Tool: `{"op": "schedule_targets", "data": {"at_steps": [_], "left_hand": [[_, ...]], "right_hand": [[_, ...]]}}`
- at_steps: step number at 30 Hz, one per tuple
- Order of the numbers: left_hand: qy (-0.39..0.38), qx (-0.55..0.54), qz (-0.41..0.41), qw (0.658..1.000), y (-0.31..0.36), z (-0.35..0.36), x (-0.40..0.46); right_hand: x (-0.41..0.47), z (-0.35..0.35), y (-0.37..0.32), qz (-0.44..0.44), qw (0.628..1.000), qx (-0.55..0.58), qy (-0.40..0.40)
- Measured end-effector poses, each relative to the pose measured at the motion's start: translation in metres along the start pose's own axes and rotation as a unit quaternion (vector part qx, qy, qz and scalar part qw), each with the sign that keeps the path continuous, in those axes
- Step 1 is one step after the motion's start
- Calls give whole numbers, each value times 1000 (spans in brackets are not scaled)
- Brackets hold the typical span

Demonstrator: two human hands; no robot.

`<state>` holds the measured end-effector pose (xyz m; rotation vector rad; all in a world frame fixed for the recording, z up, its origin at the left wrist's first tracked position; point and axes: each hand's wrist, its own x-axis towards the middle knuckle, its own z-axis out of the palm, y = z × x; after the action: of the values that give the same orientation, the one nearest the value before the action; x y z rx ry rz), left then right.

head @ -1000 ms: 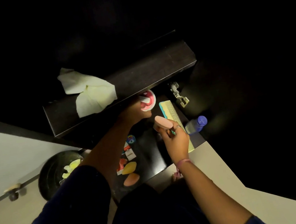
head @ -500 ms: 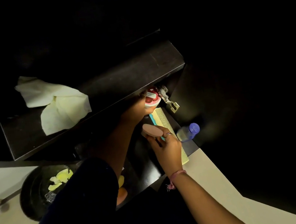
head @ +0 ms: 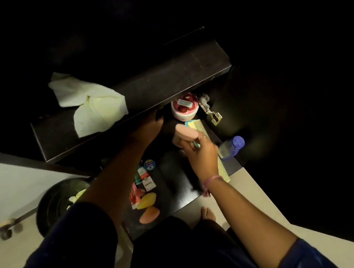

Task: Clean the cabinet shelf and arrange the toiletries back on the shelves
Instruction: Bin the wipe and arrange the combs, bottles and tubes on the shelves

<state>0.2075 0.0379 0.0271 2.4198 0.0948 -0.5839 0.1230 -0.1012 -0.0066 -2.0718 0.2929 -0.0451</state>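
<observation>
The upper shelf (head: 163,85) is a dark, rigid board, and a crumpled pale cloth (head: 90,105) lies on its left part, hanging a little over the front edge; it looks soft and light, something to bunch up anywhere in the fingers. Below it the lower shelf (head: 179,186) carries the toiletries, and its dark glossy face would probably let small things slide. The long pale comb (head: 204,129) lies along the right side of that shelf, thin and stiff, best lifted by its spine. Just beside it, at the shelf's right edge, a clear bottle with a blue cap (head: 231,147) lies on its side; round and smooth, it could roll, so I would take it around the body. At the back stands a round pink-lidded jar (head: 183,109), squat and rigid, easy to take by its rim. Toward the front lie small packets (head: 144,178), a yellow piece (head: 146,200) and an orange piece (head: 149,214), all light by the look of them. The left hand (head: 147,127) reaches in under the upper shelf, just left of the jar and apart from it; its fingers are lost in shadow, so I cannot tell whether they are spread or curled. The right hand (head: 200,153) is raised over the comb, wrist bent, fingers pinching a small pink oval case (head: 186,132) from below, which seems hard and smooth, so a firm pinch across its sides suits it.
</observation>
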Motion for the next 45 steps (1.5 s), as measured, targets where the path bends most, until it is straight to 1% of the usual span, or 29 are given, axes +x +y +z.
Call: {"op": "schedule_targets", "data": {"at_steps": [3, 4, 6, 7, 9, 11, 14, 16, 20, 24, 29, 33, 37, 40, 41, 42, 43, 45], "left_hand": [[-3, 7, -34, 999, -30, -10, -11], [11, 17, -32, 999, -35, -16, -20], [71, 15, -10, 997, -46, -21, -34], [79, 18, 4, 997, -50, -24, -40], [66, -48, -16, 997, -55, -25, -52], [54, -101, -17, 993, -56, -26, -64], [47, -127, -3, 991, -62, -24, -74], [57, -127, 1, 990, -69, -19, -78], [67, -118, 4, 991, -77, -14, -87], [66, -117, -2, 991, -82, -10, -95], [88, -105, -8, 990, -87, -8, -107], [109, -107, -18, 988, -87, -6, -118], [119, -112, -29, 986, -92, -3, -127], [112, -111, -42, 987, -100, 3, -133], [95, -100, -39, 990, -103, 4, -136], [72, -85, -28, 993, -107, 6, -140], [43, -75, -16, 996, -111, 8, -143], [1, -49, 14, 999, -116, 10, -148]], "right_hand": [[23, 9, -10, -2, 1000, -28, -2], [31, 12, -14, -4, 999, -37, -7], [47, 19, -19, -14, 998, -58, -8], [55, 22, -23, -13, 998, -60, -5], [70, 29, -27, -1, 998, -70, -3], [80, 33, -35, -1, 994, -108, -7], [91, 39, -43, -25, 991, -133, -20], [94, 42, -42, -36, 985, -167, -31], [93, 46, -37, -39, 987, -152, -31], [95, 46, -39, -46, 981, -184, -48], [94, 44, -41, -60, 976, -197, -71], [87, 38, -44, -63, 984, -164, -37], [74, 35, -43, -27, 988, -153, -3], [46, 28, -38, -47, 994, -74, 65], [33, 27, -33, -56, 995, -43, 67], [20, 25, -26, -64, 997, -14, 39], [7, 24, -18, -68, 997, 14, -20], [-16, 18, -2, -76, 982, 36, -171]]}}
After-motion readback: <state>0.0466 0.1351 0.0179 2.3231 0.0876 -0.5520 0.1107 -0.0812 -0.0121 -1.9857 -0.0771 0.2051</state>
